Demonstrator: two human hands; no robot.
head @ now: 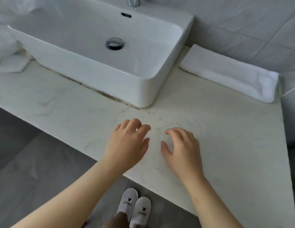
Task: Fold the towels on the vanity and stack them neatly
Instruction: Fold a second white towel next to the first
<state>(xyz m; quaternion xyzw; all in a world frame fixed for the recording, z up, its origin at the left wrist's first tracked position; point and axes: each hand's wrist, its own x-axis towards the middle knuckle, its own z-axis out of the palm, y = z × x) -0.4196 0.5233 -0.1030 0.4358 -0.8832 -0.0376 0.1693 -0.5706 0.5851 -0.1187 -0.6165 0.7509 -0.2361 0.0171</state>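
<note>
- The left hand point(128, 142) and the right hand point(181, 147) sit side by side over the front of the counter point(226, 137). Their fingers are loosely curled and they hold nothing; whether the fingertips touch the stone is hard to tell.
- No towel lies under or between the hands.
- Past them, the sink point(143, 76) stands on the counter, set at an angle.
- To its right, against the wall, one folded towel point(229, 73) lies flat and tidy, well apart from both hands.
- At the far left edge, beside the sink, the loose towels point(6, 51) lie crumpled and only partly in view.
- On the floor below are white slippers point(135, 206).
- Judgement: one towel looks done, and this is the gap between towels. The next move calls for a long reach left to pull a loose towel onto the bare counter and spread it flat.
</note>
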